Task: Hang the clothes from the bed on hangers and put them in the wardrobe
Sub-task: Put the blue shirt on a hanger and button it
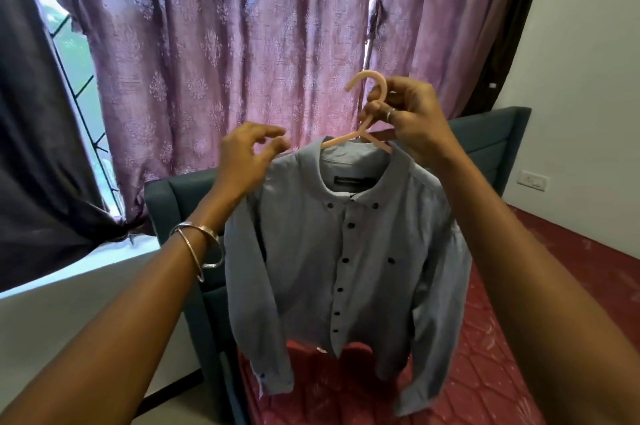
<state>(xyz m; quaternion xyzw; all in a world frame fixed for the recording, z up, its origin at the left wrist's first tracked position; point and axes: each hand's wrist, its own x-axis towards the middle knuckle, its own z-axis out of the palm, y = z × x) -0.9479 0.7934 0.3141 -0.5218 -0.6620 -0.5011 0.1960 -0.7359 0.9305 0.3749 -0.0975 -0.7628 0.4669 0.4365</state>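
Right hand grips the hanger neck; shirt hangs straight below; left hand, seemingly empty, hovers loosely curled at its shoulder.

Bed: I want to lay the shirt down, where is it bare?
The maroon quilted mattress shows bare between the teal headboard and white wall; the hanging pale-blue buttoned shirt hides its left part.

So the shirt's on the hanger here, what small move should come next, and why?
Probably settle the shoulder on the left side. The right hand grips the peach hanger just below its hook and carries the grey-blue shirt above the bed. The left hand sits at that shoulder with fingers loosely curled, gripping nothing. Once it sits even, the shirt can go to the wardrobe.
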